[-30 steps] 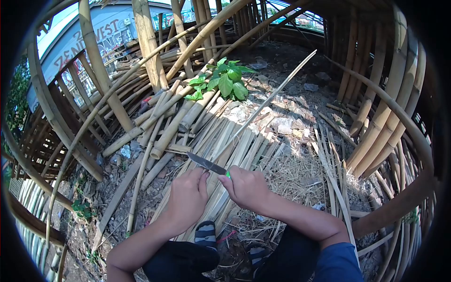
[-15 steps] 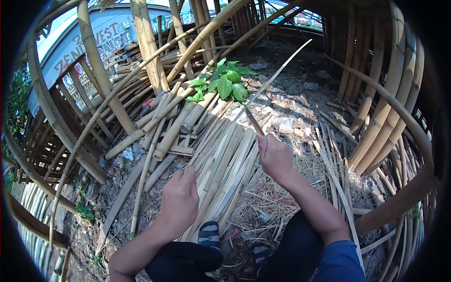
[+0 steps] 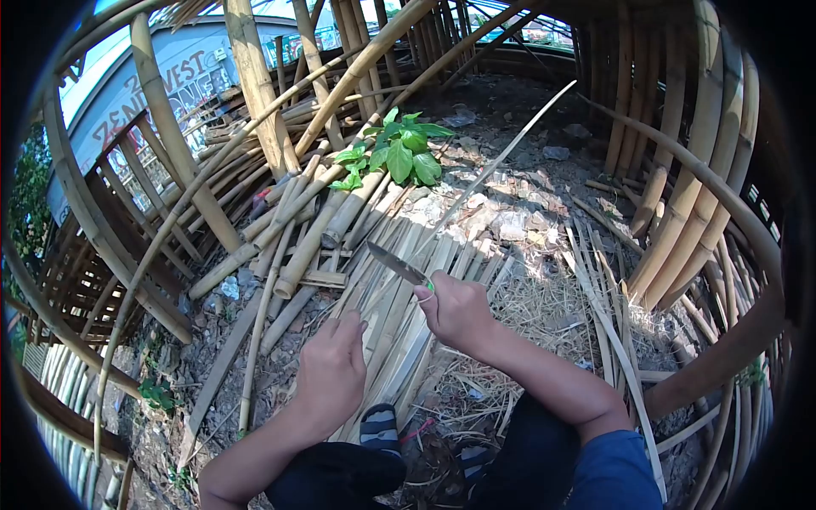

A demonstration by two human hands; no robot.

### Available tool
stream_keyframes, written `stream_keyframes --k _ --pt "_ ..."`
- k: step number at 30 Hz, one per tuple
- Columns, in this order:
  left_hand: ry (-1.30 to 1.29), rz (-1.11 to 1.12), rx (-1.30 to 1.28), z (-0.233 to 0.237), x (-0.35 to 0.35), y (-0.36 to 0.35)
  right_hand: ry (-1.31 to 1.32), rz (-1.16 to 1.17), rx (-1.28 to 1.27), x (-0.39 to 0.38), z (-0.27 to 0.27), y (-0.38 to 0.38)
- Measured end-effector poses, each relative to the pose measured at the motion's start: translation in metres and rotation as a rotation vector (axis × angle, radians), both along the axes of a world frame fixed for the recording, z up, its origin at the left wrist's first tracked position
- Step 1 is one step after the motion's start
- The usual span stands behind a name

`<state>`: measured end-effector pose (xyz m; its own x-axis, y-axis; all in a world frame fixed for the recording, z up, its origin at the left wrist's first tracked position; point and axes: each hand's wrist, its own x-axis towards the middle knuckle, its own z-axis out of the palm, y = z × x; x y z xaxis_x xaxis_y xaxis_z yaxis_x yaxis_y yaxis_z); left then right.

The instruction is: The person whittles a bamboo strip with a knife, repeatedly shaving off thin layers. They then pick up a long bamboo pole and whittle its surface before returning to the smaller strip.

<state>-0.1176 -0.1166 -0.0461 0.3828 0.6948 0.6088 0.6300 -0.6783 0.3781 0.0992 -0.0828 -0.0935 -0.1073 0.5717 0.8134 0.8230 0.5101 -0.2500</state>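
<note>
My right hand [image 3: 461, 313] is closed round the handle of a knife [image 3: 396, 263]; a bit of green shows at the grip. The blade points up and to the left, over the split bamboo. My left hand [image 3: 330, 367] is closed on the near end of a long, thin bamboo strip [image 3: 512, 146]. From that fist the strip runs away to the upper right and bends near its far tip. Under both hands lies a bundle of pale split bamboo strips [image 3: 393, 319] on the ground.
Thick bamboo poles [image 3: 308, 255] lie at the left, beside a green leafy plant [image 3: 406, 153]. Upright poles [image 3: 693, 204] stand at the right, where a curved pole [image 3: 722, 191] arches inward. Shavings [image 3: 510, 374] litter the ground near my sandalled feet [image 3: 380, 427].
My right hand has come down and left towards my left hand, and the knife blade has swung lower and further left. The left hand has barely moved.
</note>
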Motion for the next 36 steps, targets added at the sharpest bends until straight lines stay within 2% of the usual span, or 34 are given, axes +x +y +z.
stream_keyframes --k 6,10,13,15,16,23,25,33,35,36 --pt "0.005 0.019 -0.025 0.008 -0.012 -0.005 -0.004 -0.135 -0.002 0.047 -0.006 0.017" --pt "-0.016 0.014 -0.035 0.007 -0.008 -0.003 0.138 -0.027 -0.055 0.022 -0.004 0.004" --pt "-0.021 -0.01 -0.069 0.009 -0.001 -0.005 0.037 0.072 -0.077 -0.002 0.005 -0.008" --pt "-0.008 -0.029 -0.093 0.009 0.002 -0.007 -0.022 0.109 0.015 -0.01 0.008 -0.01" --pt "-0.018 -0.042 -0.085 0.009 0.003 -0.007 -0.082 0.097 0.106 -0.006 0.01 -0.006" --pt "-0.02 -0.075 -0.082 0.008 0.0 -0.01 -0.185 0.075 0.212 0.016 0.01 0.004" --pt "-0.041 -0.068 -0.092 0.006 -0.002 -0.01 -0.155 -0.059 0.171 0.027 0.013 0.006" --pt "-0.024 -0.111 -0.089 0.002 -0.008 -0.009 -0.309 -0.123 0.255 0.059 0.002 0.015" --pt "-0.056 -0.027 -0.156 0.001 -0.018 -0.008 -0.194 -0.327 0.157 0.089 -0.001 0.027" --pt "-0.061 -0.027 -0.151 0.001 -0.019 -0.007 -0.198 -0.326 0.162 0.09 -0.005 0.028"
